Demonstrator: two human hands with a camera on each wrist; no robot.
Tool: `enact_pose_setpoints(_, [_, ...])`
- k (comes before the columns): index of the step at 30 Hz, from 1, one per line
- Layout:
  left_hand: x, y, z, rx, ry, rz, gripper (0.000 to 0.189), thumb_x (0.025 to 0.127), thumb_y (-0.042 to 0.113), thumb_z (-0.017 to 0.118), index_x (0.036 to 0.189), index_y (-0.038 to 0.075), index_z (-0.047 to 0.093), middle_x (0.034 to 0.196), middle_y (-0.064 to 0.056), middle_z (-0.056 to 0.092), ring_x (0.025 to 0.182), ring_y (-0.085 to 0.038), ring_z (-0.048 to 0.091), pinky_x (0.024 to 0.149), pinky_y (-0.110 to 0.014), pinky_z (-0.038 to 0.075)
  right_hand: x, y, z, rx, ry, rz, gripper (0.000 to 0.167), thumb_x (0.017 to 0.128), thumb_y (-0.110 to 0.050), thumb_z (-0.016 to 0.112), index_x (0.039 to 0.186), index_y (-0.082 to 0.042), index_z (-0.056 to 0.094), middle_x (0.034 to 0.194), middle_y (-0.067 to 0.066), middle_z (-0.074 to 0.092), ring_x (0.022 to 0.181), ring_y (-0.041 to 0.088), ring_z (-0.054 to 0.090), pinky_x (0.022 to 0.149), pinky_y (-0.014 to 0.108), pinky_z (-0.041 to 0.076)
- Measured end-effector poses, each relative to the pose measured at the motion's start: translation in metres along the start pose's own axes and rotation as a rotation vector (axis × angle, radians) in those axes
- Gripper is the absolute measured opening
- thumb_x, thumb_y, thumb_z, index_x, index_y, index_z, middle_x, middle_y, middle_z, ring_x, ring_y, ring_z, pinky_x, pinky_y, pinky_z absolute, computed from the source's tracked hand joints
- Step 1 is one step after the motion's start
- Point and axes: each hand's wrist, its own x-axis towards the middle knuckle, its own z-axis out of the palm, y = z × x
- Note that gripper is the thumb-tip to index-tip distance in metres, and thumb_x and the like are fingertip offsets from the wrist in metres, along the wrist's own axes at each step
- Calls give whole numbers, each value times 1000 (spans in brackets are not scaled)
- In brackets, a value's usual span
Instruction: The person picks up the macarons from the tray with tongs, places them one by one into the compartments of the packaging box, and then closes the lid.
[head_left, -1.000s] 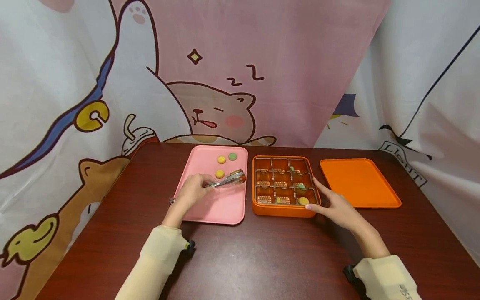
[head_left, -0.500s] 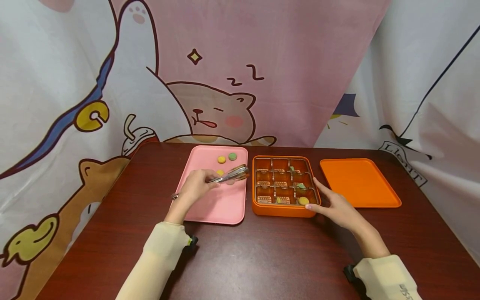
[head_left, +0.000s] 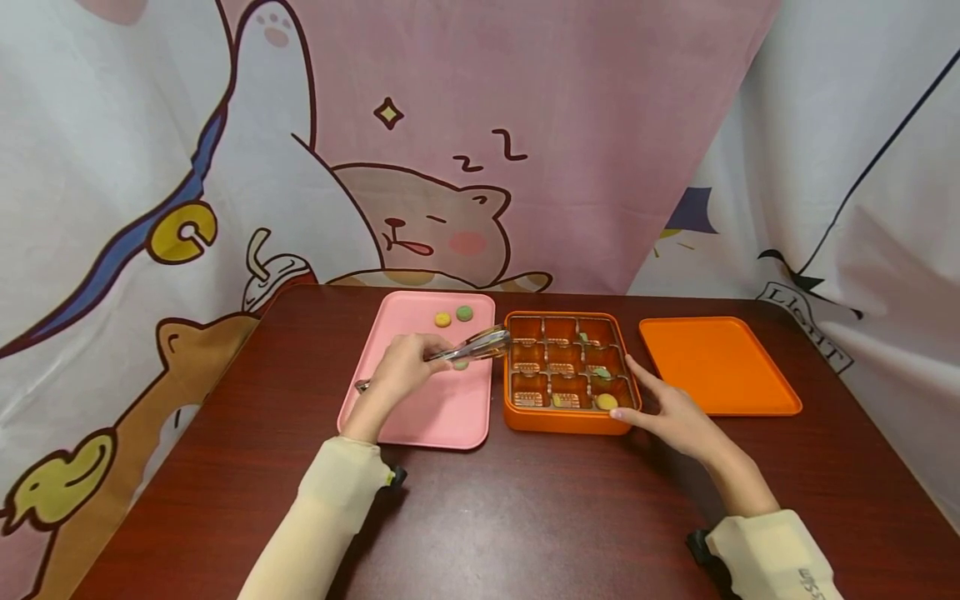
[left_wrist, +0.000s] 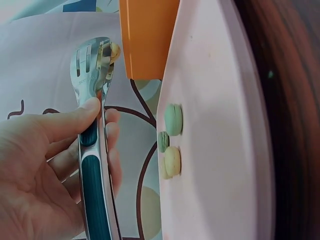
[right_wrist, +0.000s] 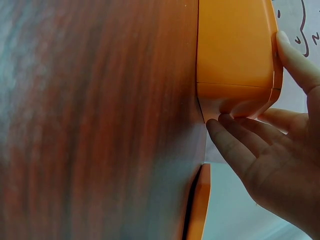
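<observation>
My left hand (head_left: 405, 367) grips metal serving tongs (head_left: 480, 343) with dark green handle inlays. In the left wrist view, the slotted tong heads hold a yellow macaron (left_wrist: 115, 52). The tong tips overlap the left rim of the orange box (head_left: 566, 422), which has a clear divided insert. A yellow macaron (head_left: 607, 402) sits in its front right compartment, and green pieces (head_left: 602, 372) show in compartments behind it. My right hand (head_left: 671, 417) touches the box's front right corner, thumb on the rim, extended fingers along the right side.
Under the left hand lies a pink tray (head_left: 442, 425) with a yellow macaron (head_left: 443, 319) and green macarons (head_left: 465, 313) on it. An orange lid (head_left: 720, 367) lies flat right of the box. A printed curtain hangs behind the table.
My left hand has moved right with the tongs, from over the tray to the box's left rim. A green macaron on the tray has come into view. The right hand has stayed put.
</observation>
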Motion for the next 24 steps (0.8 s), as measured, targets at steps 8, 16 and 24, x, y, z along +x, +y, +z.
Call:
enact_pose_setpoints(8, [7, 10, 7, -10, -26, 3, 21, 85, 21, 79, 105, 17, 77, 93, 0, 78, 88, -16, 69, 83, -39, 50, 0, 0, 0, 16, 0, 0, 95, 92, -47, 67, 161, -13, 11, 157, 33, 29, 140, 57, 31, 104, 73, 31])
enact_pose_setpoints(16, [14, 23, 13, -14, -30, 12, 20, 86, 18, 78, 105, 17, 77, 91, 0, 78, 82, -14, 67, 78, -34, 49, 1, 1, 0, 18, -3, 3, 94, 93, -47, 67, 161, -13, 11, 158, 32, 27, 141, 56, 30, 104, 73, 31])
enact_pose_setpoints(24, [19, 35, 19, 1, -40, 63, 19, 86, 18, 77, 104, 17, 77, 96, 0, 78, 89, -16, 71, 84, -38, 52, 1, 3, 0, 9, -1, -8, 94, 93, -47, 66, 161, -12, 11, 158, 32, 27, 140, 56, 30, 105, 73, 31])
